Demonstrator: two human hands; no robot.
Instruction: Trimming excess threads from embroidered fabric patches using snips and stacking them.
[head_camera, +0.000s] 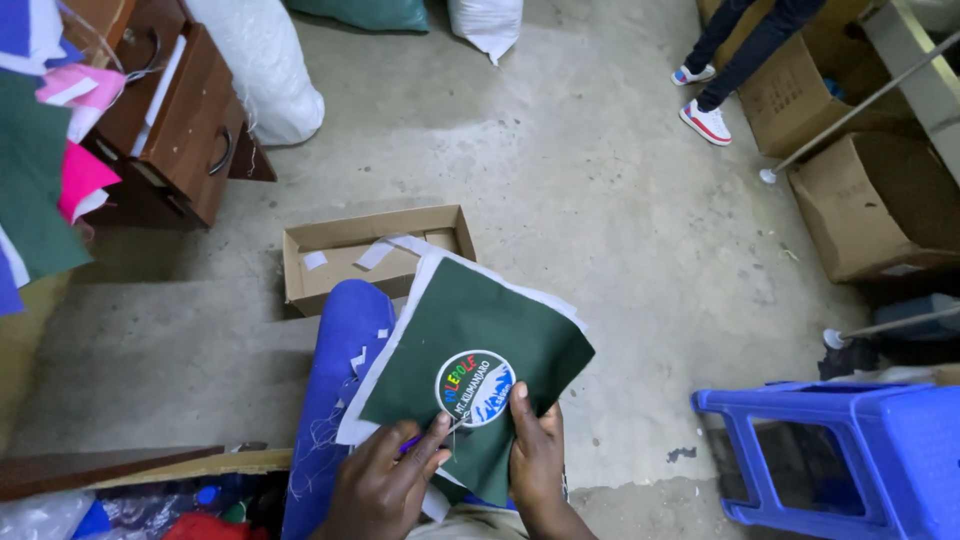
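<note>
Now, line by line:

Left hand: the left hand, bottom centre of the frame, is closed on the lower edge of the green cloth, thumb on top; a thin purple-blue tool pokes out between its fingers, too little of it in sight to name.

Right hand: the right hand, just right of the left one, pinches the same cloth, its thumb resting at the rim of the round patch.

Green cloth: a dark green cloth with white backing showing along its left and upper edges, held tilted over the lap, lower centre of the frame.

Round patch: a round embroidered patch with a white border, coloured lettering and a blue and white picture, stitched on the lower part of the cloth, between the two thumbs.

Lap: a blue trouser leg lies under the left side of the cloth, with loose threads and white scraps on it.

Cardboard tray: a shallow open cardboard tray with white offcuts sits on the concrete floor, just above the cloth.

Left side: a brown wooden drawer unit at upper left, with pink and green cloth pieces hanging at the edge.

Right side: a blue plastic stool at lower right, cardboard boxes above it.

Upper right: another person's legs in dark trousers and white shoes.
</note>
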